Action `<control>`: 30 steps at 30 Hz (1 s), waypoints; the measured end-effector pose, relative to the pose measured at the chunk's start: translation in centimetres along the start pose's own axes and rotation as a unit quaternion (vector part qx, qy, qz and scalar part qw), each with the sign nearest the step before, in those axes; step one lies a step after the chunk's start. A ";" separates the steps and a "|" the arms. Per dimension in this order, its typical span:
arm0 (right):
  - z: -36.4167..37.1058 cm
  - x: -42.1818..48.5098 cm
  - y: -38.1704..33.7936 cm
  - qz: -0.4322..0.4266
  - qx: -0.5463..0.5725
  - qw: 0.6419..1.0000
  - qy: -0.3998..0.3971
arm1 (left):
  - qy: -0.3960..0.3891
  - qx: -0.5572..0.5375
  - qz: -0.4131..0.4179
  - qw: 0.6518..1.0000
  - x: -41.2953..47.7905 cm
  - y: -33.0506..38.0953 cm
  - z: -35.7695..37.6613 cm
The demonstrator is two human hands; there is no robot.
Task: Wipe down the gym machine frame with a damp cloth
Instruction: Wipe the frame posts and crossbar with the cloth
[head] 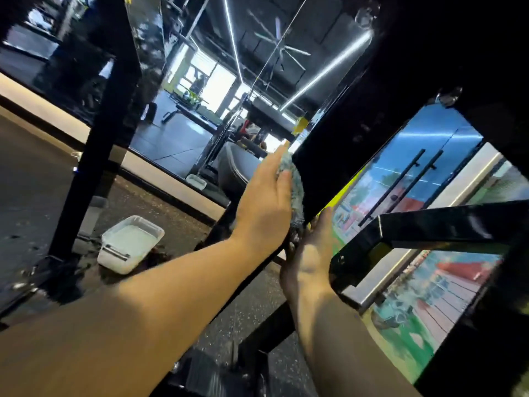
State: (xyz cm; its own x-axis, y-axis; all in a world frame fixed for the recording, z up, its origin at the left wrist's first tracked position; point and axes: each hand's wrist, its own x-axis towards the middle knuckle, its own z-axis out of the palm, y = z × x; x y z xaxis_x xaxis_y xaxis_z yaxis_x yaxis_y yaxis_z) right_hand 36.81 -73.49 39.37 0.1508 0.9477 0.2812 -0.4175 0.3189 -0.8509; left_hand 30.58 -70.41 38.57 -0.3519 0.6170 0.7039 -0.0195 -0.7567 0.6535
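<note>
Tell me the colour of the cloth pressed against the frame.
The cloth is mottled blue-grey; the head view shows it best.

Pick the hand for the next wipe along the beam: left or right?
Left, likely. The left hand lies flat on the cloth, pressing it to the beam. The right hand sits lower at the beam's edge; its hold is unclear.
</note>
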 end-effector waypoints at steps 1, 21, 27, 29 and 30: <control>-0.5 0.0 0.8 0.009 -0.010 1.000 -0.013 | 0.008 0.024 -0.023 0.999 -2.0 -2.2 -0.4; -10.1 -0.6 17.2 0.099 -0.139 0.984 0.044 | 0.076 0.022 -0.234 0.969 -16.2 -19.8 -5.5; -12.9 -0.5 19.8 0.170 -0.124 0.973 0.099 | 0.033 0.063 -0.529 0.845 -20.1 -26.7 -9.6; -13.2 -0.1 20.8 0.177 -0.133 0.969 0.113 | 0.054 -0.012 -0.469 0.882 -18.6 -25.4 -8.9; -13.2 0.2 21.1 0.178 -0.132 0.967 0.121 | 0.059 -0.089 -0.418 0.902 -17.7 -23.9 -8.3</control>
State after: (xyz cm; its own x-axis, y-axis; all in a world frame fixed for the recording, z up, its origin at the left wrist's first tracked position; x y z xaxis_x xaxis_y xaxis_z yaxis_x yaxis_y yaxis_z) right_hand 39.90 -66.74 15.61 0.2583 0.9564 -0.1364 -0.2426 -0.0724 -0.9674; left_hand 29.53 -64.98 8.18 -0.2412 0.9690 -0.0543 -0.4709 -0.0679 0.8796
